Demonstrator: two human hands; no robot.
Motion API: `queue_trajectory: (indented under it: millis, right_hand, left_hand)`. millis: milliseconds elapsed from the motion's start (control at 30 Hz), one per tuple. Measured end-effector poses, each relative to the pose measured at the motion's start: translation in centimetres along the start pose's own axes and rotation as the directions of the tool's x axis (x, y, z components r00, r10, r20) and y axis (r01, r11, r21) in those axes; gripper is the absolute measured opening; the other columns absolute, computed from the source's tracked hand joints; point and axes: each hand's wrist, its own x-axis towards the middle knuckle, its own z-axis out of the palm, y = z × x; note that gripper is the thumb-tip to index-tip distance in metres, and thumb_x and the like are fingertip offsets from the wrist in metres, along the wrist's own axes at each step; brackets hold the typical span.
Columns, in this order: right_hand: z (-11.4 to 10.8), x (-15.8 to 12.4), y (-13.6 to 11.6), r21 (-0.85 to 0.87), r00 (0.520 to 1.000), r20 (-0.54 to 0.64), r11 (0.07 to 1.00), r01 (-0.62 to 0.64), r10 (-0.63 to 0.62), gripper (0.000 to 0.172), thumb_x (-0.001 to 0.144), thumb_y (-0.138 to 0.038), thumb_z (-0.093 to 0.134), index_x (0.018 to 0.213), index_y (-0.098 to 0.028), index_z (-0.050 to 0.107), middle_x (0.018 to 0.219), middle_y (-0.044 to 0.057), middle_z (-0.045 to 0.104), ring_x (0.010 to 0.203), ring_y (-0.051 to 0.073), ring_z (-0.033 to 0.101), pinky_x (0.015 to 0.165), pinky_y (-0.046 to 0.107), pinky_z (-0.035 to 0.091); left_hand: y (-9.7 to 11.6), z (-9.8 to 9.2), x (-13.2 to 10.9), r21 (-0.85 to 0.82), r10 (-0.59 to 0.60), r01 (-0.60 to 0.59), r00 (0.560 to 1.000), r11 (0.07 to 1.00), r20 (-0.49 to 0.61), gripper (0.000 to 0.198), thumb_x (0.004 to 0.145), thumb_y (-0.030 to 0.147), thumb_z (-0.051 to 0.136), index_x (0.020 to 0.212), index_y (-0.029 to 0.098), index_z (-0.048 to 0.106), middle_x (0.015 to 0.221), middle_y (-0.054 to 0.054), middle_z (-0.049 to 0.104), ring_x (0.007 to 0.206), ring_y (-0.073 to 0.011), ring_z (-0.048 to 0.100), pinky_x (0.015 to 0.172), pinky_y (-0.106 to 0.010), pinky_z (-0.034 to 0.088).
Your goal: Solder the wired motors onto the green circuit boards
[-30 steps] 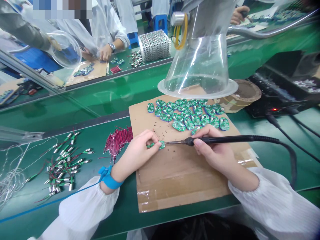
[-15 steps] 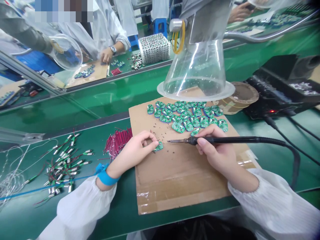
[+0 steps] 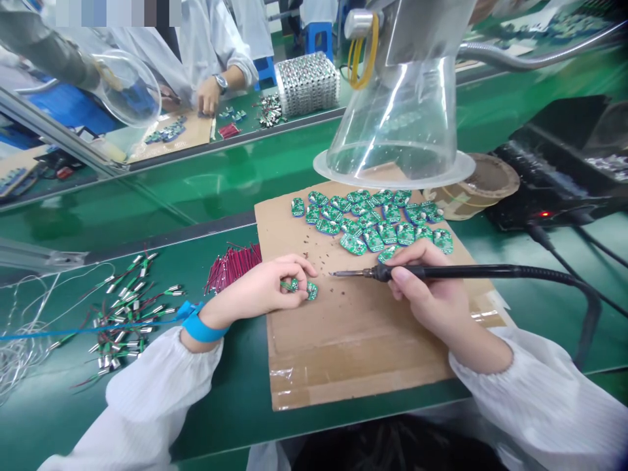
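My left hand [image 3: 265, 288] is curled over a small green circuit board [image 3: 310, 290] on the brown cardboard sheet [image 3: 353, 340], pinching it with thumb and fingers. My right hand [image 3: 426, 291] grips a black soldering iron [image 3: 441, 271] like a pen. Its metal tip points left and ends a little to the right of the board, not touching it. A pile of several green circuit boards [image 3: 373, 219] lies at the far side of the cardboard. A blue wrist strap [image 3: 196, 324] circles my left wrist.
Red wire pieces [image 3: 230, 265] lie left of the cardboard, and wired metal parts [image 3: 127, 307] farther left. A clear fume hood [image 3: 397, 124] hangs over the pile. A black soldering station [image 3: 554, 170] sits at right. Other people in white coats work across the green conveyor [image 3: 196, 183].
The soldering tip has drawn away to the right from the small board. My left hand turned and shifted the board slightly left and nearer.
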Motion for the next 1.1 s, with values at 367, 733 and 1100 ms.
queue_trajectory:
  millis: [367, 733, 1100]
  right_hand:
    - [-0.2, 0.3, -0.3, -0.063, 0.991, -0.125, 0.998, 0.03, -0.037, 0.017, 0.094, -0.04, 0.068, 0.091, -0.026, 0.06, 0.069, -0.001, 0.059, 0.054, 0.015, 0.054, 0.05, 0.032, 0.041]
    - [-0.5, 0.3, -0.1, -0.034, 0.996, -0.09, 0.999, -0.021, 0.017, 0.017, 0.096, -0.039, 0.065, 0.092, -0.025, 0.057, 0.061, -0.004, 0.054, 0.05, 0.014, 0.051, 0.05, 0.03, 0.039]
    - [-0.4, 0.3, -0.6, -0.09, 0.999, 0.038, 0.995, 0.041, -0.038, 0.012, 0.097, -0.03, 0.063, 0.089, -0.024, 0.058, 0.07, -0.002, 0.055, 0.055, 0.012, 0.05, 0.052, 0.028, 0.038]
  left_hand:
    - [1.0, 2.2, 0.3, 0.235, 0.073, -0.018, 0.97, 0.972, -0.23, 0.008, 0.095, 0.022, 0.058, 0.089, 0.021, 0.063, 0.114, -0.004, 0.068, 0.094, -0.0171, 0.066, 0.076, -0.03, 0.051]
    - [1.0, 2.7, 1.9, 0.123, 0.011, 0.017, 0.974, 0.992, -0.224, 0.008, 0.09, 0.017, 0.062, 0.084, 0.022, 0.064, 0.116, 0.002, 0.069, 0.098, -0.016, 0.064, 0.081, -0.031, 0.048]
    - [0.6, 2.8, 1.8, 0.074, -0.02, 0.038, 0.972, 0.997, -0.232, 0.008, 0.084, 0.014, 0.064, 0.08, 0.021, 0.062, 0.12, 0.002, 0.067, 0.09, -0.0138, 0.063, 0.076, -0.03, 0.048]
